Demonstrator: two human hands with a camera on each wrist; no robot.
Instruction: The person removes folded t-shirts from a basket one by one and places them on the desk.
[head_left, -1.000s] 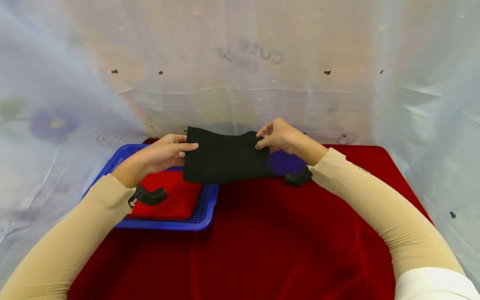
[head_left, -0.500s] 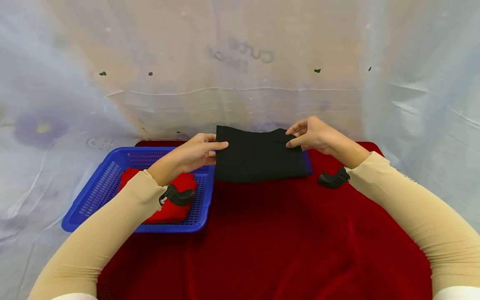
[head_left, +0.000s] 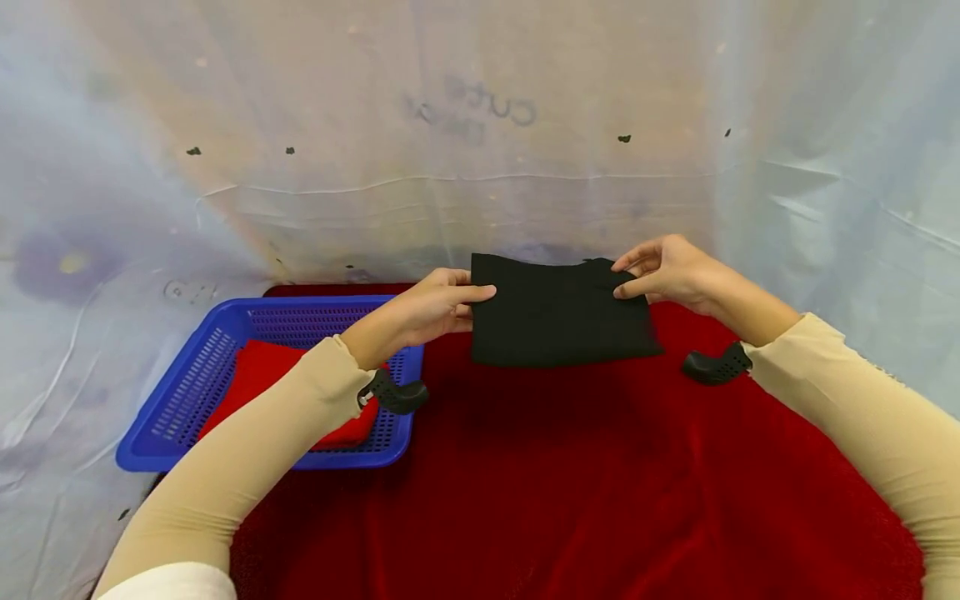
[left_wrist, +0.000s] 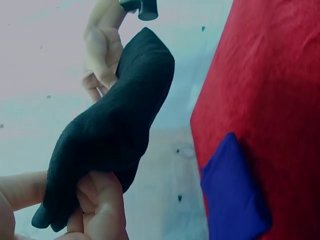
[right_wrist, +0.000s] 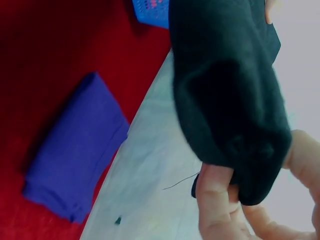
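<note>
Both hands pinch the cloth (head_left: 558, 310) at its top corners, left hand (head_left: 435, 310), right hand (head_left: 671, 271). It looks soft, light, floppy; keep your grip on the corners near the table's (head_left: 570, 500) far edge.

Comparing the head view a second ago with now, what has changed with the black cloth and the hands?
Both hands carried the black cloth rightward, from over the blue basket to above the red table cover. The left hand and right hand grip its upper corners as before. The red cloth stayed in the basket.
</note>
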